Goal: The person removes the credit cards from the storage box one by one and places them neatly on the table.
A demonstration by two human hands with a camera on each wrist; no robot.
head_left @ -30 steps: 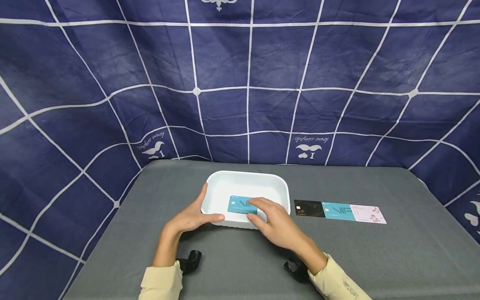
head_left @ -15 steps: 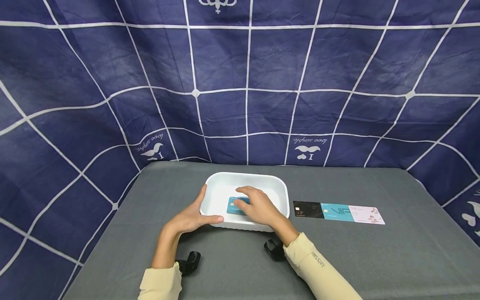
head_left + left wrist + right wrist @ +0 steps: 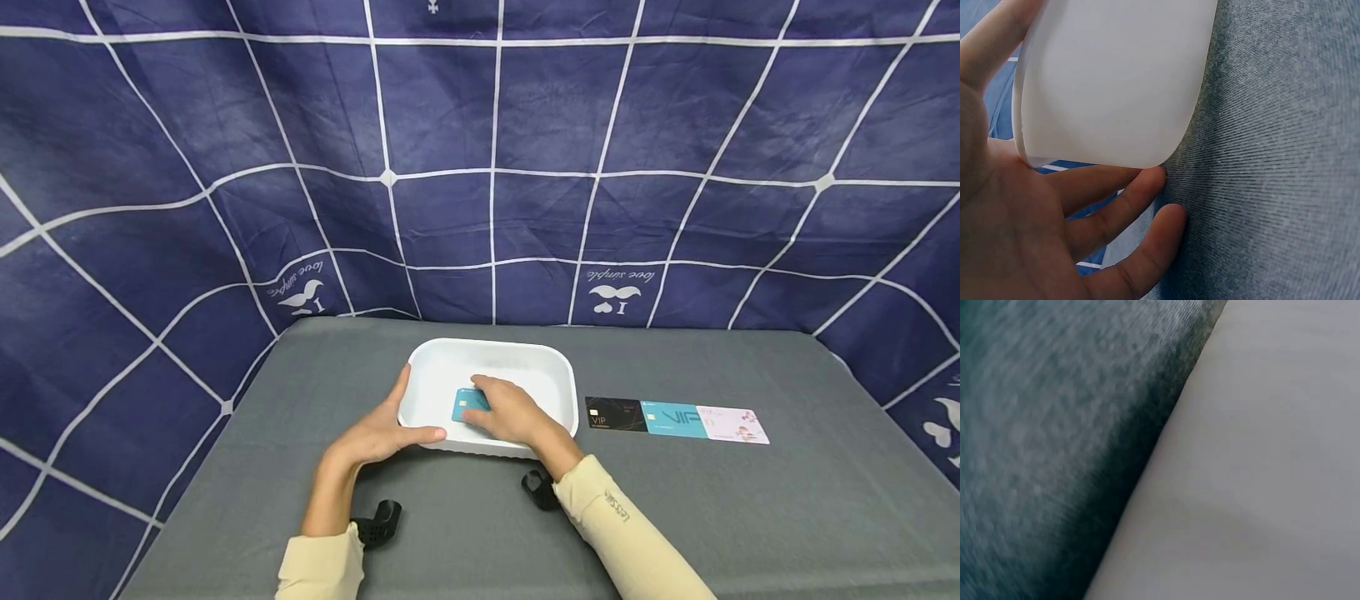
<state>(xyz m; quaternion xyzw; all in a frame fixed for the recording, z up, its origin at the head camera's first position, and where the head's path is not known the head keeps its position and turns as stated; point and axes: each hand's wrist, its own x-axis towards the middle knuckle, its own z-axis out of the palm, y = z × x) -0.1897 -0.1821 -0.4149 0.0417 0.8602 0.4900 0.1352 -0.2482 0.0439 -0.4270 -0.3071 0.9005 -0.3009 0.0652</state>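
Observation:
A white rectangular tray [image 3: 555,375] sits on the grey cloth. My left hand [image 3: 375,433] grips its left end, thumb over the near rim and fingers along the side. In the left wrist view, the left hand's fingers [image 3: 1147,250] reach round the tray's end wall [image 3: 1110,87], their tips by the cloth. A blue VIP card [image 3: 467,402] lies inside the tray. Over it, my right hand [image 3: 513,412] pinches across its width, thumb at the near edge and a finger at the far edge. The hand hides the card's right part. The right wrist view lacks that hand.
On the cloth [image 3: 675,517], right of the tray, a black VIP card [image 3: 617,414], another blue VIP card [image 3: 673,419] and a pink card [image 3: 732,424] lie in a row. A navy curtain with white lines [image 3: 540,217] hangs behind.
My right hand has moved left over the card in the tray, and its thumb and finger now span the card. The left hand keeps its hold on the tray.

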